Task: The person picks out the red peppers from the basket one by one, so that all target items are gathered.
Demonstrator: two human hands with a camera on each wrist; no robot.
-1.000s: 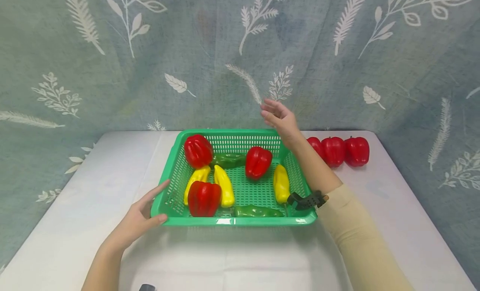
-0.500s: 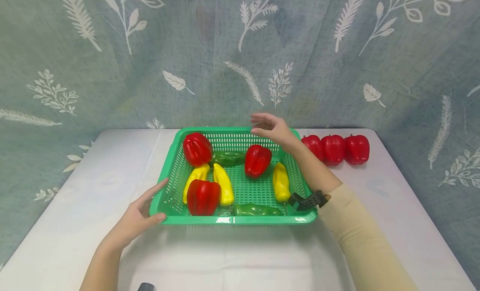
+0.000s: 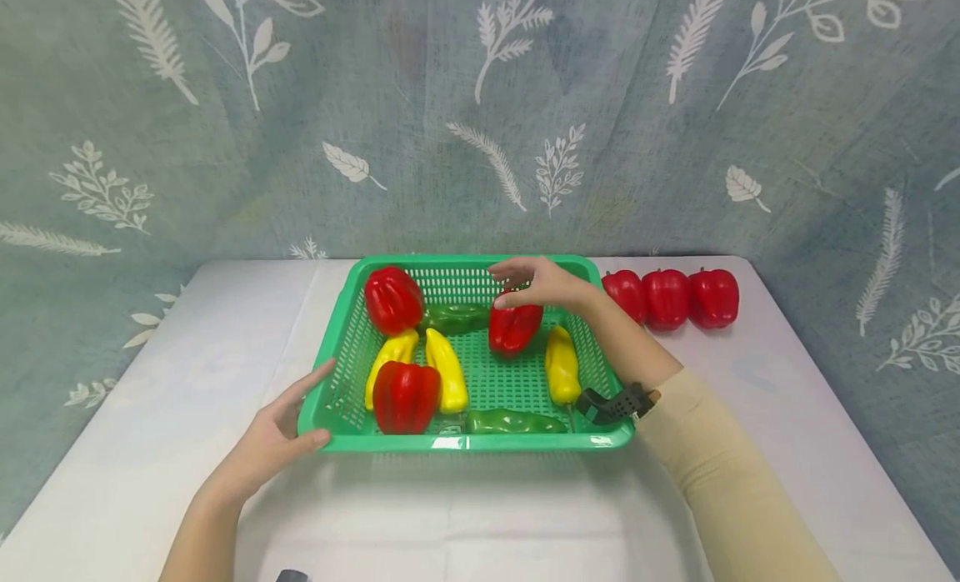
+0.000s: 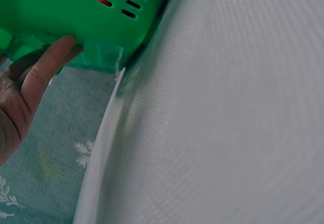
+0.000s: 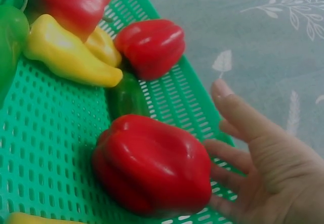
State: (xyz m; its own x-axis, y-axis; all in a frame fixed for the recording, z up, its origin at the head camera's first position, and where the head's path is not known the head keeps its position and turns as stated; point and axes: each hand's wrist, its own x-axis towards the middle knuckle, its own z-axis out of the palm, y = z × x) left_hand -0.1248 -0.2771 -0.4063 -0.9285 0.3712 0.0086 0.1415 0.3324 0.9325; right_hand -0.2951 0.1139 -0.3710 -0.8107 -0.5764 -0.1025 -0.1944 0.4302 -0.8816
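Observation:
A green slotted plastic basket stands on the white-covered table. At its left front corner my left hand rests with thumb and index finger extended; in the left wrist view a straight finger touches the green wall. Over the basket's back right part, my right hand hovers just above a red bell pepper, partly covering it. From the right wrist view, the fingers are spread behind this red bell pepper, not curled round it; whether they touch it, I cannot tell.
The basket also holds two red bell peppers, several yellow peppers and long green peppers. Outside, three red bell peppers stand in a row at the back right. A patterned cloth hangs behind the table.
My right hand has come down and slightly left, from above the back rim to just over the red bell pepper in the basket. The left hand has stayed at the corner.

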